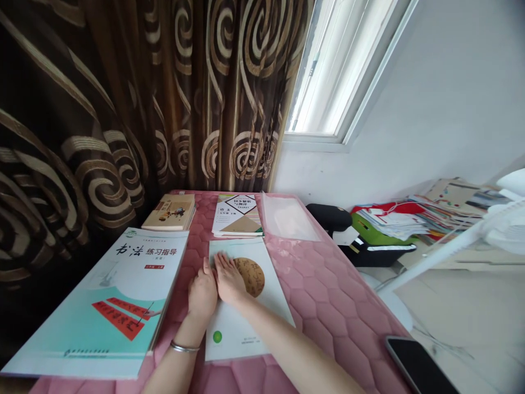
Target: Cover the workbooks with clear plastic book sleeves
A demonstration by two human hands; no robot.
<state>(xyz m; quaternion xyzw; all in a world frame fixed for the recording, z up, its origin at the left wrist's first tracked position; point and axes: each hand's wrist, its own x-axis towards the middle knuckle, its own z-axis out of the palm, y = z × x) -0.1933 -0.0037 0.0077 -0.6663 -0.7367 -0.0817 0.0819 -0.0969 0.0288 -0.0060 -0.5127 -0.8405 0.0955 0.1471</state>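
Note:
A pale white-green book (246, 328) with a brown calligraphy disc lies in front of me on the pink quilted table cover. My right hand (227, 278) rests flat on its upper left part, fingers stretched out, partly covering the disc. Against the book's left edge sits my left hand (203, 290), wearing a silver bangle, with its fingers curled in. What these fingers hold, if anything, is hidden. The two hands touch or nearly touch. Just beyond the book are a smaller workbook (237, 213) and, to its right, a clear plastic sheet or sleeve (289, 218).
A stack of large calligraphy workbooks (102, 295) is at left, with a tan book stack (170, 212) behind it. A phone (418, 364) lies at the right table edge. Beyond stand a white fan (443, 251) and piled papers (394, 224). A curtain (221, 98) hangs behind.

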